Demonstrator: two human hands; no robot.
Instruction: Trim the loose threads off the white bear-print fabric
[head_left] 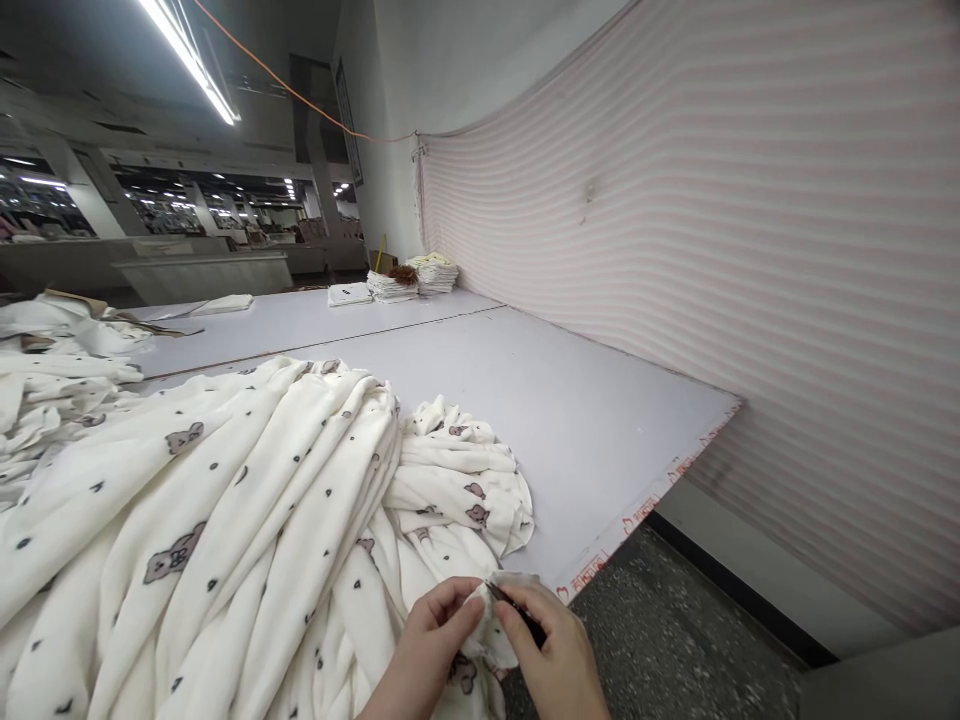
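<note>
A large heap of white fleece fabric (262, 520), printed with brown bears and small dark marks, lies in folds over the near left of the table. At its near right corner my left hand (429, 640) pinches a bunched edge of this fabric (491, 635) between thumb and fingers. Close beside it, my right hand (555, 645) is closed around a small black pointed tool (523, 612). The tool's tip meets the fabric edge by my left fingertips. My right fingers hide most of the tool, so its exact kind does not show.
The pale table (600, 400) has a front edge with red-printed tape (630, 520). Folded white stacks (394, 288) stand at the back. More white cloth (60, 390) lies at left. A striped pink-white sheet (712, 250) covers the right wall above dark speckled floor (675, 620).
</note>
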